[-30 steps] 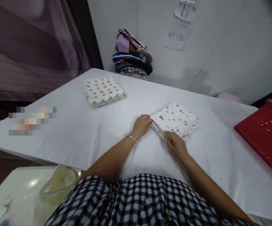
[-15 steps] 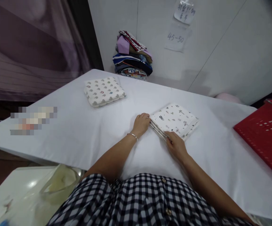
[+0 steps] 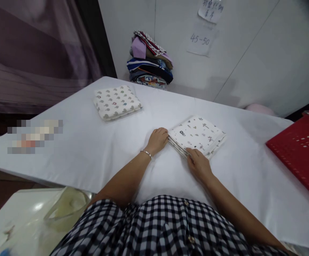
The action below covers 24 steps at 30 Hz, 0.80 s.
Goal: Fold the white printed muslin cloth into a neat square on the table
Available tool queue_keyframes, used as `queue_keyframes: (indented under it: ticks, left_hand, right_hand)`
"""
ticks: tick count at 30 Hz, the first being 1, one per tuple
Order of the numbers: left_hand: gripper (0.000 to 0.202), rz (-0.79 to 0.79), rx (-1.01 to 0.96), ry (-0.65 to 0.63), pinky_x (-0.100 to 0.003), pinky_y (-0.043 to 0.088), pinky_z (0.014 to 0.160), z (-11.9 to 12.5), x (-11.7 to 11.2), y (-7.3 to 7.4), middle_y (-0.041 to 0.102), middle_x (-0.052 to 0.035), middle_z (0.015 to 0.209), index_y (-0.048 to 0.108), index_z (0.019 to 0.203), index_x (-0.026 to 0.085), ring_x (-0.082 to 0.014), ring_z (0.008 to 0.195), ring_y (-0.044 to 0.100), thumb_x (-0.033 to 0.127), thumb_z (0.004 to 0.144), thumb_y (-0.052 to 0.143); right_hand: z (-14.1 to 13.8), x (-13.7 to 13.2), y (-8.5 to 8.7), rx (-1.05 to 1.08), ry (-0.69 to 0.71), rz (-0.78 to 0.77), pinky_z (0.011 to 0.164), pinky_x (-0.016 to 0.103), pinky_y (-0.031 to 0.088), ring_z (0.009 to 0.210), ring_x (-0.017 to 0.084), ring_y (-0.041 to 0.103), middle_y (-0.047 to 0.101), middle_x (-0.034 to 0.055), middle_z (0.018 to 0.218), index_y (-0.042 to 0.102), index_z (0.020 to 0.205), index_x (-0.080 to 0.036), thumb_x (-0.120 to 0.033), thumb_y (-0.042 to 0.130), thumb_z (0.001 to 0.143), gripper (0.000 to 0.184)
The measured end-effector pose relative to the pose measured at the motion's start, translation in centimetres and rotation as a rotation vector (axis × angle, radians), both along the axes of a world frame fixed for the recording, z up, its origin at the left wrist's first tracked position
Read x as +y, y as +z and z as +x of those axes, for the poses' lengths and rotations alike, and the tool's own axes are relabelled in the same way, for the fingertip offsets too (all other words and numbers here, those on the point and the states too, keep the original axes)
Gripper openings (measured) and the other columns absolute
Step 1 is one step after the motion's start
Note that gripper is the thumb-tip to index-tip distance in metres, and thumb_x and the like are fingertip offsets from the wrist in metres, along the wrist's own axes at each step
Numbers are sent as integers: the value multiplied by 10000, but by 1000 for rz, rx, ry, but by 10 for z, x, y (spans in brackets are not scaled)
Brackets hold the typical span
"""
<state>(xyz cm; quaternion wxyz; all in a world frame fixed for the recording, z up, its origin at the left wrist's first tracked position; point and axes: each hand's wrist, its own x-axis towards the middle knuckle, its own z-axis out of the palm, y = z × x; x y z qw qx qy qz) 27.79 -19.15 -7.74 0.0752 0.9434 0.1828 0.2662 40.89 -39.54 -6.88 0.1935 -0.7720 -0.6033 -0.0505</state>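
Observation:
A folded white cloth (image 3: 198, 132) printed with small palm trees and animals lies on the white-covered table in front of me. Its stacked layers show along the near left edge. My left hand (image 3: 157, 139), with a silver bracelet at the wrist, is closed at the cloth's left corner. At the near corner my right hand (image 3: 198, 164) has its fingers over the top and edge, closed on the layers; its thumb is partly hidden. Farther back on the left sits a second folded cloth (image 3: 117, 102), white with grey tree shapes, touched by neither hand.
A red plastic basket (image 3: 298, 149) stands at the right. Behind the table (image 3: 90, 153), a pile of folded fabrics (image 3: 150, 60) rests near the wall. A blurred-out item (image 3: 34, 137) lies on the left. At lower left is a white surface (image 3: 23, 213) with a clear bag.
The cloth's layers at the near left edge sit closer together, and my right fingers lie flatter over that edge. The view has shifted slightly.

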Motion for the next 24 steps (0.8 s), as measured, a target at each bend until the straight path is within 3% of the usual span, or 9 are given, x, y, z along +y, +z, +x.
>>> queue_keyframes:
  ticks: [4, 9, 15, 20, 24]
  left_hand:
    - [116, -12, -9, -13, -367, 396, 826, 0, 2, -2, 596, -61, 974, 587, 849, 187, -205, 966, 508, 150, 817, 482]
    - [123, -32, 1, -32, -367, 395, 828, 2, 3, -4, 600, -64, 963, 562, 853, 187, -204, 954, 517, 121, 797, 475]
    - [195, -104, 11, -20, -376, 397, 827, 0, 0, 0, 604, -65, 914, 546, 908, 183, -209, 911, 538, 85, 756, 474]
    - [475, -112, 5, -173, -394, 356, 923, -5, -10, 6, 566, -74, 1134, 498, 1171, 217, -211, 1081, 490, 63, 722, 497]
    - [313, -87, 3, -241, -383, 349, 926, -3, -10, 3, 564, -60, 1148, 575, 1094, 243, -202, 1112, 471, 154, 802, 504]
  right_hand:
    - [-2, -1, 5, -44, 9, -38, 715, 314, 473, 931, 213, 543, 589, 93, 1039, 492, 1223, -206, -242, 410, 877, 357]
    - [3, -4, 7, 7, 25, 30, 764, 302, 465, 947, 191, 545, 600, 75, 1026, 551, 1149, -205, -225, 378, 896, 307]
    - [-3, -3, 4, -85, 50, -48, 768, 332, 450, 921, 215, 538, 604, 83, 1024, 579, 1117, -216, -178, 387, 870, 316]
    - [-6, -3, 3, -118, 44, -51, 761, 344, 453, 913, 224, 529, 592, 100, 1043, 559, 1144, -199, -248, 427, 873, 305]
    - [-4, -4, 1, -99, 37, -44, 760, 343, 456, 921, 225, 528, 589, 101, 1035, 545, 1166, -187, -232, 419, 872, 322]
